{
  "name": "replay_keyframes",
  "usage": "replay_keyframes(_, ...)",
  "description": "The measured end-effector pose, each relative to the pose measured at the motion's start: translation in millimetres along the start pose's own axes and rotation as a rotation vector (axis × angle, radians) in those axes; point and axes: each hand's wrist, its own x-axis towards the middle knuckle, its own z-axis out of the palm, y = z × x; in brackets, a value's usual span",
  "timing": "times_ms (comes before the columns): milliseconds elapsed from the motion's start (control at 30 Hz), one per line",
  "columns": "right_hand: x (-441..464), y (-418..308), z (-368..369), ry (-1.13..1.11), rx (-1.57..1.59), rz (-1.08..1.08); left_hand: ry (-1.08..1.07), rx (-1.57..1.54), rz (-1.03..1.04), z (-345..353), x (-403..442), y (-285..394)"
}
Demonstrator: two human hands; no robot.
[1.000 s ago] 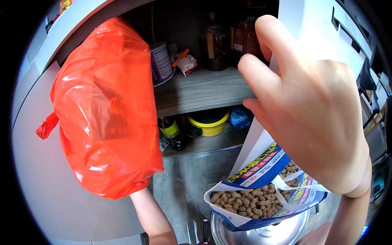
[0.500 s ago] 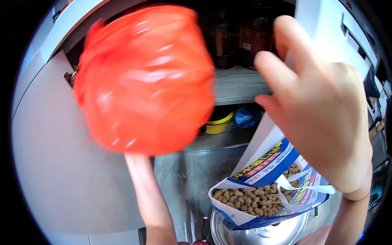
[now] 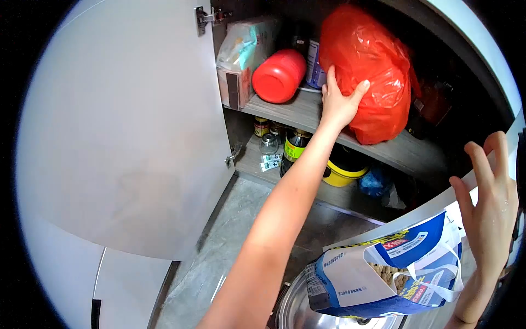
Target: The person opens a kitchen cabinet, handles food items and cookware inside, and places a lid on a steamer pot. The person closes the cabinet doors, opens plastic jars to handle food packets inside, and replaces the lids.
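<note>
Head view: My left hand (image 3: 339, 108) presses against a knotless-looking side of a bulging red plastic bag (image 3: 378, 71) at the front of the cabinet's upper shelf (image 3: 304, 113), thumb and fingers spread apart on the plastic. The bag shows no printing on this side; whether the shelf bears its weight, I cannot tell. My right hand (image 3: 493, 211), fingers parted and bent, is at the edge of the white right-hand door (image 3: 433, 212); whether it touches, I cannot tell.

Below, a blue-and-white printed bag (image 3: 350, 277) of peanuts (image 3: 386, 273) sits on a silver metal lid (image 3: 293, 310). Its bold yellow characters, red label and small blue lettering are too tilted and blurred for me to read.

Left of the red bag, a can (image 3: 314, 68) wears a purple-and-white label with fine, illegible text, beside a plain red container (image 3: 279, 77) and a clear plastic bag (image 3: 236, 52). On the lower shelf (image 3: 249, 160), a dark bottle (image 3: 294, 147) carries a yellow-green label and a small jar (image 3: 261, 127) a yellowish one; I can make out no brand. White-and-teal packets (image 3: 270, 162) lie beside the bottle, their print too small to read.
</note>
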Motion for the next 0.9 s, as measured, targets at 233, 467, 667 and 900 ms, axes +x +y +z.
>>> replay_keyframes(233, 0, -8, -8, -0.019, 0.04, 0.038, -0.021, 0.13, 0.06, -26, -26, 29)
replay_keyframes(467, 4, -10, -14, -0.061, 0.148, 0.071, -0.156, 0.718, 0.694, -11, -74, 37)
replay_keyframes(667, 3, -9, -19, -0.074, 0.169, 0.064, -0.078, 0.948, 0.769, -24, -38, 7)
replay_keyframes(900, 3, -5, -21, -0.045, 0.208, 0.014, 0.072, 0.894, 0.66, -37, -27, -14)
